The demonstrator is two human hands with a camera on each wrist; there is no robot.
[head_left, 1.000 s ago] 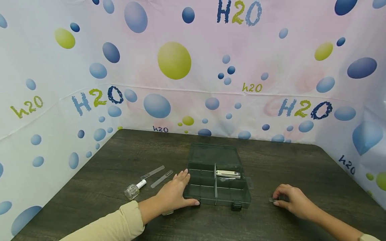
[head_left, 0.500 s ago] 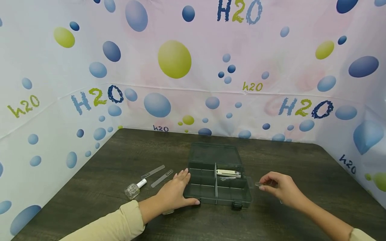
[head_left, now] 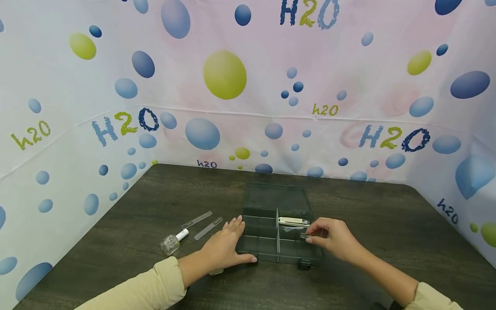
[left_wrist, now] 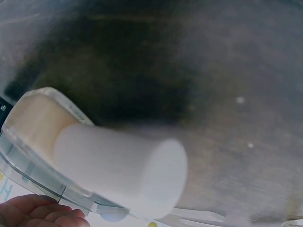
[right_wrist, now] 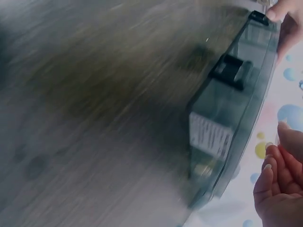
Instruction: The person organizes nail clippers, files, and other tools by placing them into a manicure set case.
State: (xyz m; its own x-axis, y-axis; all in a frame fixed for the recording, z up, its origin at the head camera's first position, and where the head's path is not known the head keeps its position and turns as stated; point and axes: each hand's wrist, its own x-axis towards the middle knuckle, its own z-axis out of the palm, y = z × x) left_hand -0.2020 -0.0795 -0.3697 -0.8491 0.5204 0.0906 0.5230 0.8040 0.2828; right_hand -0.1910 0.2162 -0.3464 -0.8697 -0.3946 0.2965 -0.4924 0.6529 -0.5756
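Smoky plastic box [head_left: 271, 202] lying open on the dark table [head_left: 379, 215]

Left hand [head_left: 222, 249] rests flat-fingered against its left wall; right hand [head_left: 333, 239] pinches a small clear piece [head_left: 304, 235] over the right compartments, near the nail clipper [head_left: 293, 222].

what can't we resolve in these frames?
- Small clear piece pinched by the right hand: too small in head view to identify.
- Right wrist view: motion blur; the box label is unreadable.
- Left wrist view: a blurred white cap blocks the scene; left hand cut off.
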